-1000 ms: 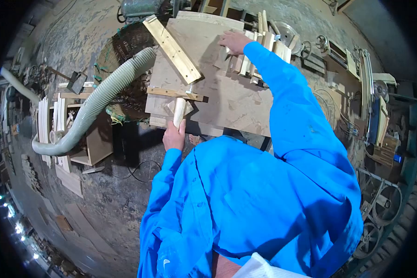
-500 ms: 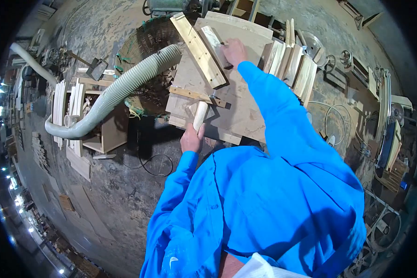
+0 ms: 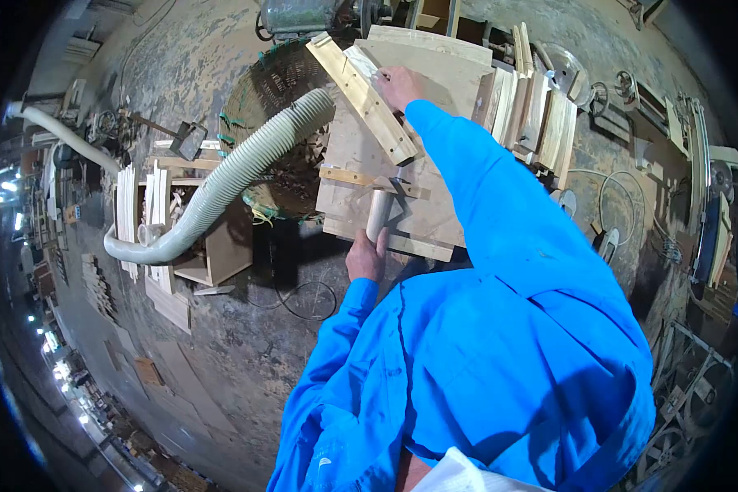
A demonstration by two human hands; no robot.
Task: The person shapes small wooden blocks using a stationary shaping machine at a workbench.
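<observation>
Nearest, the left hand is closed tight round one upright wooden handle at the table's near edge. Just beyond it a thin cross strip lies on the top. Further off, toward 12 o'clock, one long fence runs slantwise, and the right hand rests on a single piece lying against the fence's right face; whether the fingers pinch it or only press it down I cannot tell. By my reading one piece is in work, while a stack at 2 o'clock, perhaps eight boards on edge, is yet untouched. At 10 o'clock one ribbed hose crosses one basket of offcuts
</observation>
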